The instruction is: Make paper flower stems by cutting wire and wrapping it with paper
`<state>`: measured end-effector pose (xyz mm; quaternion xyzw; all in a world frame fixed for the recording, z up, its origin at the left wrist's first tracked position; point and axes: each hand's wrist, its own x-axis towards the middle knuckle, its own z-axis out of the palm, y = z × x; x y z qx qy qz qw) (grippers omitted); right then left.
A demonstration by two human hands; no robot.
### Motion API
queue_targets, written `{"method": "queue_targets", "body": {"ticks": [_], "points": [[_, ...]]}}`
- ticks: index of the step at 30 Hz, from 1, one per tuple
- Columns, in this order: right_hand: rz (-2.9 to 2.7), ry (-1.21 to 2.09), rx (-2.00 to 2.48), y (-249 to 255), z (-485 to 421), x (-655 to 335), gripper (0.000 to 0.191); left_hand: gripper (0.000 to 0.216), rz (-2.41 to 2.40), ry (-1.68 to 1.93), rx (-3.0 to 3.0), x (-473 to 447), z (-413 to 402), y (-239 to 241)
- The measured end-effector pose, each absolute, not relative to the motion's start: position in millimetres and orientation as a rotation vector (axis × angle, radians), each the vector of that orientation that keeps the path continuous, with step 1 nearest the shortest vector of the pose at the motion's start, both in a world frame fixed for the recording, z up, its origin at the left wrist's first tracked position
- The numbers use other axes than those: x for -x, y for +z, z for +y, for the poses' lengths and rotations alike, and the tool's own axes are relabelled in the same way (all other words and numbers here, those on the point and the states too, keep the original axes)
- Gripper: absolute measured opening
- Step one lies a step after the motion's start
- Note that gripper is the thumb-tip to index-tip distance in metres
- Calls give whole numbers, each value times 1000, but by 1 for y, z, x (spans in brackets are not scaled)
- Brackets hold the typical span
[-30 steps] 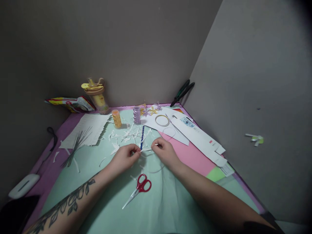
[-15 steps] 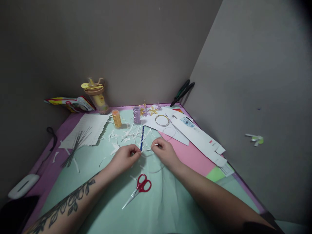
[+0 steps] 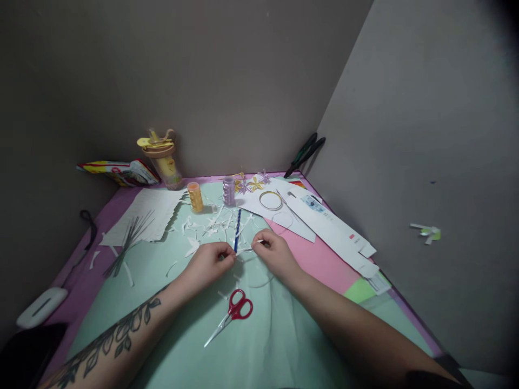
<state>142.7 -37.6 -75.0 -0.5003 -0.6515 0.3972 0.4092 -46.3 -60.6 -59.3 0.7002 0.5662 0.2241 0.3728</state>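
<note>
L hand (image 3: 208, 263) & R hand (image 3: 272, 253) both pinched narrow on the ends of the paper strip (image 3: 245, 249). Blue pen (image 3: 237, 229) just beyond the grip. Red scissors (image 3: 235, 310) nearer me, apart.

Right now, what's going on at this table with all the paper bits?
A person is working with both bare hands over a mint-green sheet. The left hand and right hand appear to pinch the two ends of a thin white paper strip. A blue stick has its near end between them. Red-handled scissors lie untouched in front of the hands. White paper scraps lie beyond the hands, with an orange container standing further back.
</note>
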Motion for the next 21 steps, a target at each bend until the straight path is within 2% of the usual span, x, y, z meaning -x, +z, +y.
{"method": "queue_targets", "body": {"ticks": [6, 9, 10, 15, 21], "points": [[-1618, 1028, 1265, -79, -39, -142, 6, 18, 1405, 567, -1718, 46, -60, -55], [-1530, 1109, 1248, -82, -38, -143, 33, 16, 1410, 564, -1715, 47, -60, -57], [-1527, 1115, 1241, -82, -38, -143, 37, 16, 1413, 558, -1726, 47, -60, -57], [-1774, 1025, 1221, -77, -38, -145, 11, 17, 1408, 525, -1851, 48, -61, -58], [-1815, 1032, 1220, -75, -39, -144, 8, 22, 1426, 480, -1905, 48, -62, -55]]}}
